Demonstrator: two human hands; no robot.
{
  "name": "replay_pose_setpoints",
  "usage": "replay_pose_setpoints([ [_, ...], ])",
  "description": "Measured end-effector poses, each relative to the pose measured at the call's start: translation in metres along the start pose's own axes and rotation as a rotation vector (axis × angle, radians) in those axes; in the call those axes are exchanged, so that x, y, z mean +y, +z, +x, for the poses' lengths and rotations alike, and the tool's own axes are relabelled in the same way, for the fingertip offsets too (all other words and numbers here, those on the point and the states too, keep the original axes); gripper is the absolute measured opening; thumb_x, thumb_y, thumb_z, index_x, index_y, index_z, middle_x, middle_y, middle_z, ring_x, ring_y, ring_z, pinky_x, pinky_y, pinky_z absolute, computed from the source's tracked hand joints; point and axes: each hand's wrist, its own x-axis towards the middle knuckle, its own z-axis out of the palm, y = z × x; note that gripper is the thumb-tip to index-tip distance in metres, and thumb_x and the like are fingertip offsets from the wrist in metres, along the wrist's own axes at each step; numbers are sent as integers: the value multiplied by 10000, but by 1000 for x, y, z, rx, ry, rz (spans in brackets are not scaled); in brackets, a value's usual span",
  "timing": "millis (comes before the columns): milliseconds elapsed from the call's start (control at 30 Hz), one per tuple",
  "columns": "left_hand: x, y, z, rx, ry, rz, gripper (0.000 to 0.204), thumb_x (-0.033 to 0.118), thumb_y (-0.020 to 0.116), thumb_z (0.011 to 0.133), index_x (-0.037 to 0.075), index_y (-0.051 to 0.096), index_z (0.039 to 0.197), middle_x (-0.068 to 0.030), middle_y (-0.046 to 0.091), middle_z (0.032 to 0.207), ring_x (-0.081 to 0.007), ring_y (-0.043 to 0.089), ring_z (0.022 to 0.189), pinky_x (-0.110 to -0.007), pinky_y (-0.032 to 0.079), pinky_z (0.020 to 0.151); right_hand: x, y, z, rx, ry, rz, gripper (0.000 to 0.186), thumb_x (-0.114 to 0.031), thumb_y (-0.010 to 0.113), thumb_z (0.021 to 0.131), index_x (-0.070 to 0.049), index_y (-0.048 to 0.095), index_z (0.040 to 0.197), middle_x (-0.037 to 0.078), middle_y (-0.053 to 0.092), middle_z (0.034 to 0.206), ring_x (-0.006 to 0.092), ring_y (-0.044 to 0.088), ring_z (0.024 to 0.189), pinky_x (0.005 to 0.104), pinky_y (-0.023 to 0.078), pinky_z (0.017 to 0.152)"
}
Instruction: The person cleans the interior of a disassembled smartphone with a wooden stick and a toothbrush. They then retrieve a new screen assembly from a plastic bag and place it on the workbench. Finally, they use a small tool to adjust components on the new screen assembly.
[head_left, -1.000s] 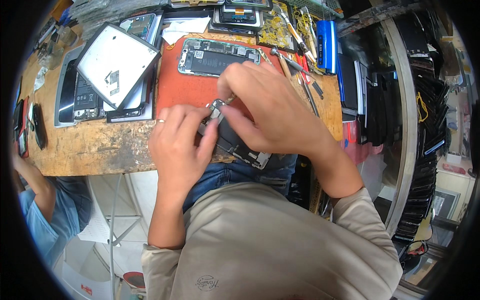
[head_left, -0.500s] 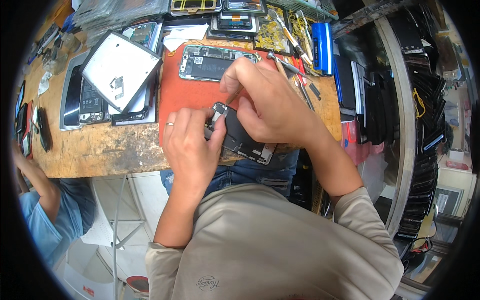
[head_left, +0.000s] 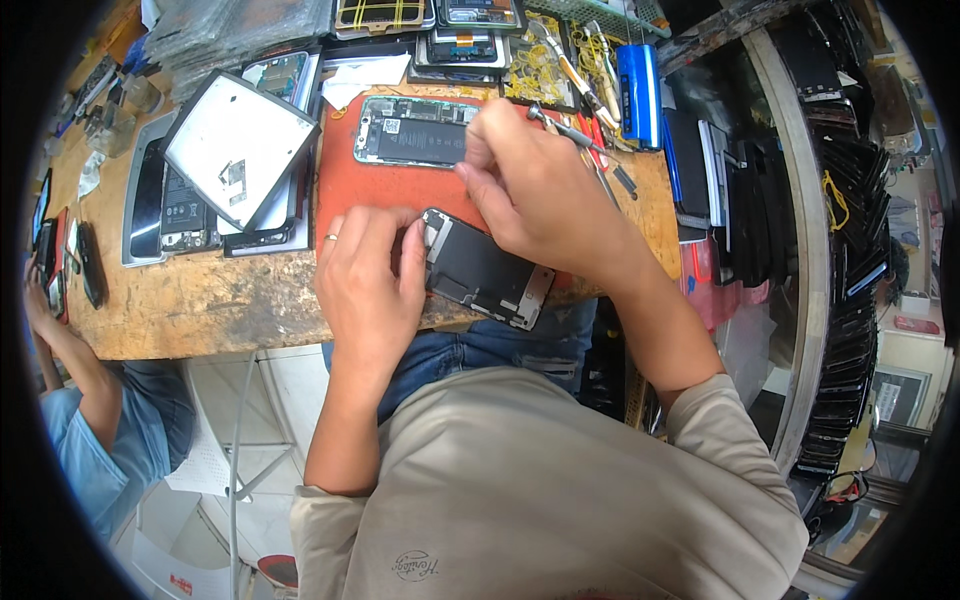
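A phone screen panel (head_left: 484, 268), its dark back with metal plates facing up, lies tilted at the front edge of the orange-red mat (head_left: 345, 195). My left hand (head_left: 368, 270), with a ring on one finger, grips the panel's left end between thumb and fingers. Over the panel's far side hovers my right hand (head_left: 530, 185), its thumb and fingers brought together in a pinch. Whatever is in that pinch is hidden by the fingers. Behind it rests an opened phone body (head_left: 410, 130) with a black battery and circuit board showing; my right hand covers its right end.
Screwdrivers and tweezers (head_left: 600, 160) lie right of the mat, near a blue cylinder (head_left: 640, 98). Stacked phone parts with a white-faced panel (head_left: 240, 145) stand left. Trays of yellow-banded pieces (head_left: 540, 65) sit behind. Another person's arm (head_left: 75, 355) is at the far left.
My right hand has lifted off the screen panel's upper corner, and the thin brown tool tip seen there is out of sight. My left hand has shifted slightly left.
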Motion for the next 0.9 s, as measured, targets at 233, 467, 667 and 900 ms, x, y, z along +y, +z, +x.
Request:
replay_pose_setpoints([
  [233,3,-1,-2,-38,6,35,169,155,876,849,94,754,949,-66,687,918,-310,659,873,-453,525,761,-1,7,-6,-3,55,130,240,7,742,971,-18,527,1077,147,713,875,312,748,805,403,572,684],
  [467,4,-1,-2,-42,12,60,170,164,882,843,98,754,934,-61,682,909,-311,656,866,-451,520,749,-2,9,-6,53,55,177,239,3,737,963,-16,526,1075,164,701,875,368,731,799,429,561,682],
  [667,0,-1,-1,-11,45,-36,105,77,837,889,76,759,961,-77,685,916,-316,655,860,-449,518,769,-5,15,-5,81,11,266,240,12,727,947,-20,520,1064,180,690,861,425,713,788,461,553,681],
  [900,-5,1,1,87,-102,40,91,21,778,946,29,778,1037,-134,677,942,-345,652,888,-467,517,811,-1,22,-4,65,22,181,245,43,709,918,-16,519,1061,184,688,877,432,717,817,469,560,692],
])
